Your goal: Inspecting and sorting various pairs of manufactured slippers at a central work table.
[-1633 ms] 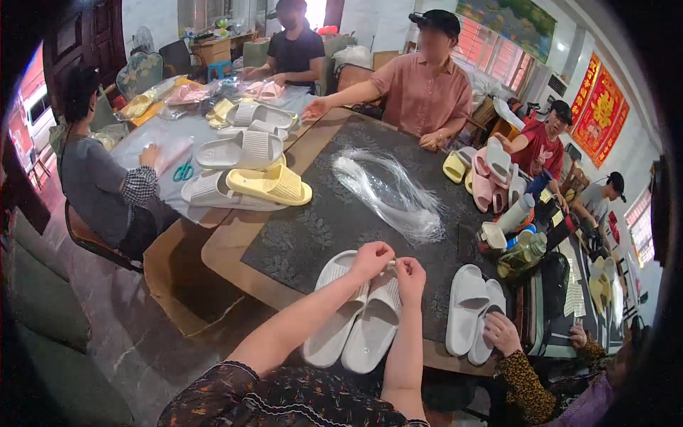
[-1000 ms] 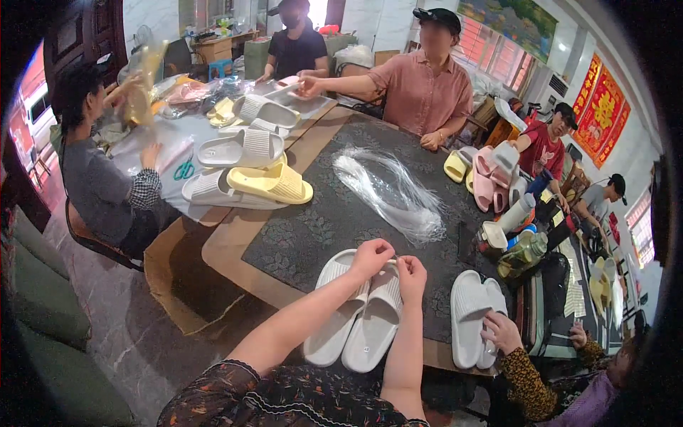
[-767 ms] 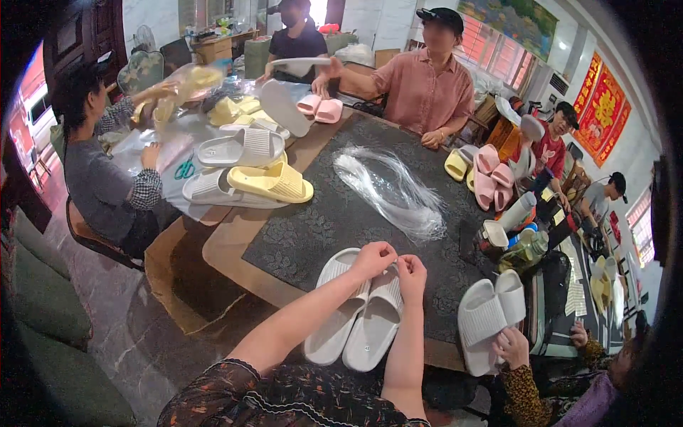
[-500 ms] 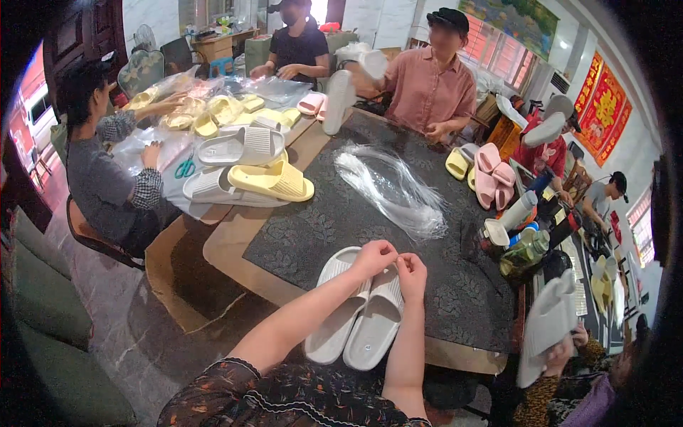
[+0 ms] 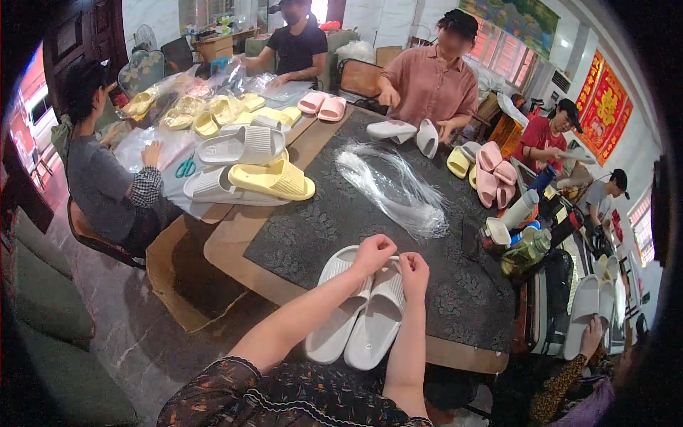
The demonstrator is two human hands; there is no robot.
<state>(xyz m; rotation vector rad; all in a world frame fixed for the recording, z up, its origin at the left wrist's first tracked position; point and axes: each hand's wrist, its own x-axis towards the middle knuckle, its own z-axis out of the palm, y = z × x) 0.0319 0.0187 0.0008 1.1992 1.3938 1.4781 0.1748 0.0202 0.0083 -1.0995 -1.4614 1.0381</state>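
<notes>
A pair of grey slide slippers lies side by side on the near edge of the table, the left slipper (image 5: 329,329) next to the right slipper (image 5: 376,322), toes pointing away from me. My left hand (image 5: 373,255) is over the toe ends, thumb and fingers pinched together. Just right of it, my right hand (image 5: 414,275) is also pinched, beside the right slipper's toe. Anything between the fingertips is too small to make out. Beyond my hands lies a loose bundle of clear plastic strands (image 5: 380,191).
Grey and yellow slippers (image 5: 274,178) are stacked at the left, with teal scissors (image 5: 186,168) nearby. Pink slippers (image 5: 488,173) and bottles (image 5: 527,250) stand at the right. Across the dark patterned tabletop (image 5: 299,231), a person in a pink shirt (image 5: 434,84) handles white slippers (image 5: 392,131).
My hands stay pinched at the toes, barely moving. The person across has set the white slippers on the table. At the lower right, a co-worker's grey slipper has moved away from me.
</notes>
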